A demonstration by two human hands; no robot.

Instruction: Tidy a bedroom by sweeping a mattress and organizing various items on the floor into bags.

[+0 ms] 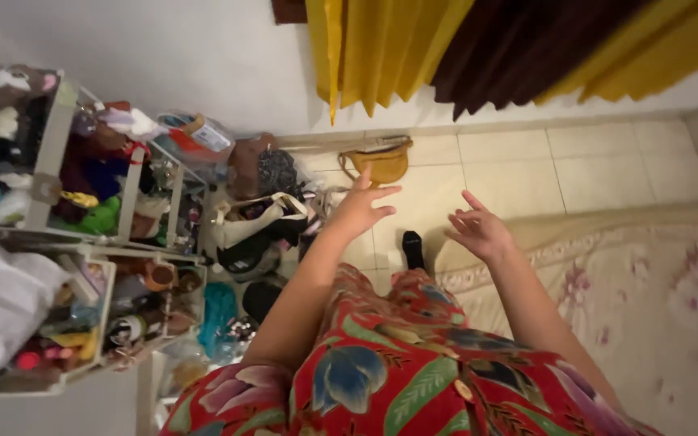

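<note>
Left hand (pixel 359 210): fingers (pixel 384 192) spread wide, holding nothing, raised over the tiled floor (pixel 591 173). Right hand (pixel 482 230): fingers (pixel 473 200) loosely splayed, likewise holding nothing, above the edge of the floral bedspread (pixel 648 299). Nearest items: mustard-yellow bag (pixel 381 164) on the floor against the wall, just beyond the left hand; black-socked foot (pixel 413 249) between the two forearms; pile of bags (pixel 256 222) to the left. Farther left: white shelf unit (pixel 50 153) crowded with soft toys and small goods. Above: yellow and dark brown curtains (pixel 462 48).

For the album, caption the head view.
Both hands, left and right, open and empty above a tiled floor beside a floral mattress.
</note>
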